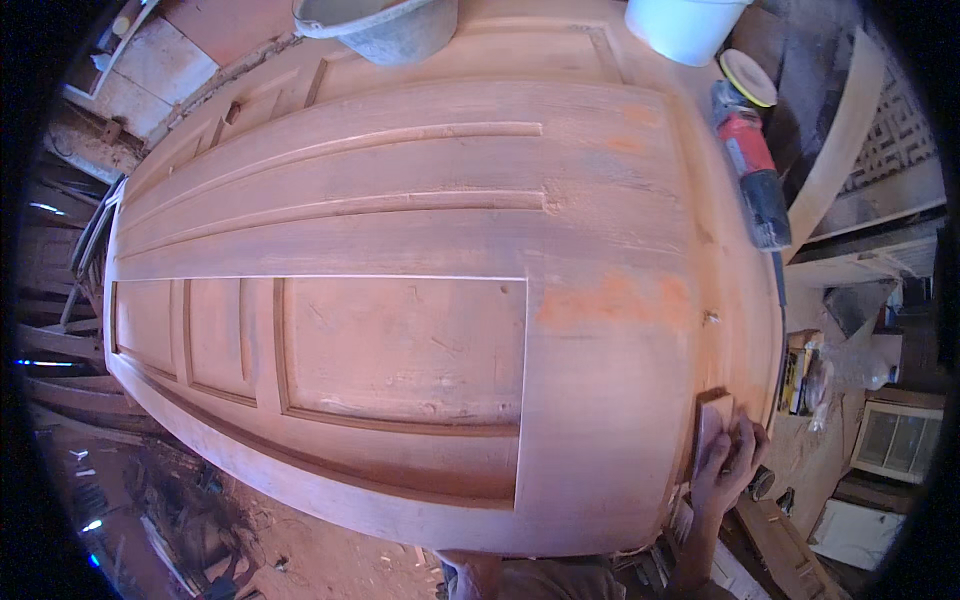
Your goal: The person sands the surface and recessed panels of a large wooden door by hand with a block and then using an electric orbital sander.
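At the right end of a large panelled wooden door [600, 420], my right hand [728, 468] is closed on a small wooden block [713, 425]. The block rests near the end of the work surface, its dark reddish side toward the door. Whether sandpaper is wrapped round it I cannot make out. Part of what looks like my left arm [470, 577] shows at the lower edge, against the door's near side; its hand is out of sight. Pale dust and orange patches cover the door, which has recessed panels and two long grooves.
A red and black angle grinder [750, 150] with a round yellow-edged pad lies at the far right, its cord trailing down. Behind the door stand a grey tub [400, 35] and a white bucket [685, 30]. Stacked timber [70, 395] fills the left; wood scraps [790, 550] lie lower right.
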`<move>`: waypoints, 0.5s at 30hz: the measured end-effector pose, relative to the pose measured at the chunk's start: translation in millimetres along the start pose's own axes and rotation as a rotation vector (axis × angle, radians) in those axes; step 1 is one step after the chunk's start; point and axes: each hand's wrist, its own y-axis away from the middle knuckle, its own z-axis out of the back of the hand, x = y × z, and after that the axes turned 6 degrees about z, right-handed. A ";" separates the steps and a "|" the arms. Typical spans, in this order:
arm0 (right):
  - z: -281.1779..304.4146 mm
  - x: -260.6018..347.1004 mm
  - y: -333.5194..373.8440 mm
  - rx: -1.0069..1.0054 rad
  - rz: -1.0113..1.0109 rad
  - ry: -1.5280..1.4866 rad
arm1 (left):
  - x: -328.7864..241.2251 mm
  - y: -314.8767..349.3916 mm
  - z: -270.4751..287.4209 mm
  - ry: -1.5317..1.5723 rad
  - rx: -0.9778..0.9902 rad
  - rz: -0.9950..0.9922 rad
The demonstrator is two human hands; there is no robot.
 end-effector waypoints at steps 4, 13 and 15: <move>-23.2 -9.0 10.2 -0.138 -0.203 -0.399 | 22.9 -7.2 -16.4 -0.001 -0.048 -0.025; -10.0 -4.5 -4.9 -0.101 -0.156 -0.393 | 22.8 -0.3 -57.1 -0.056 0.010 -0.057; -12.5 -2.0 -4.6 -0.142 -0.149 -0.384 | 20.1 3.0 -68.4 -0.080 0.054 -0.087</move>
